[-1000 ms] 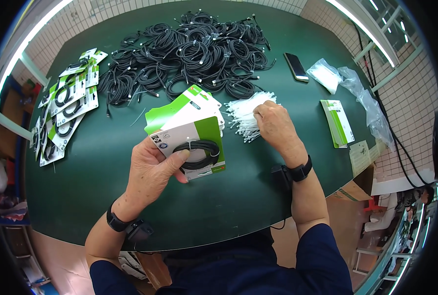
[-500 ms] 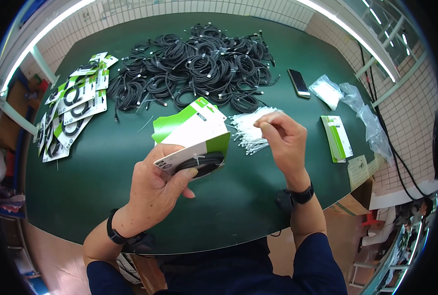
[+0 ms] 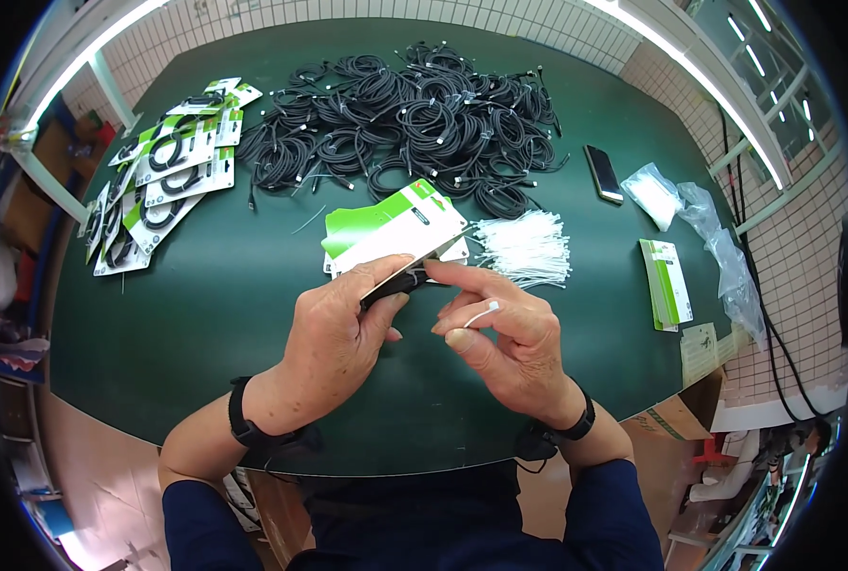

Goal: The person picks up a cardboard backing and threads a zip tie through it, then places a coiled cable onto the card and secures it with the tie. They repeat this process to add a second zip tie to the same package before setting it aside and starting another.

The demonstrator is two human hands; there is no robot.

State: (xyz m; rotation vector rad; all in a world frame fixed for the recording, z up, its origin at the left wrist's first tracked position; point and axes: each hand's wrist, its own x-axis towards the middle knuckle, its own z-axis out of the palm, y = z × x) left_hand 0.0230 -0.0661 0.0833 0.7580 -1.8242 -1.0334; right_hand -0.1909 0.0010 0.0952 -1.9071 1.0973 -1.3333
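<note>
**Press the coil flat, hold the tie lightly**

Seen from the head view: clamping with the left hand [image 3: 334,319] a backing card [image 3: 400,274] and black cable coil [image 3: 409,283], tilted almost edge-on above the table [image 3: 424,409], just on the near side of a printed card stack [image 3: 395,228]. Pinching with the right hand [image 3: 512,344] a white cable tie [image 3: 482,314], index finger reaching to the coil, near a heap of loose ties [image 3: 531,252].

Best, probably, to press the coil flat under the left thumb, brace the card without bending it, and grip the tie lightly with its head clear. Wise also to turn the card's face upward for a better look.

Cannot make out most of the coil, the steeply foreshortened card face or the tie's lower end between the right fingertips. Impossible to tell card from coil as that index finger's contact point
</note>
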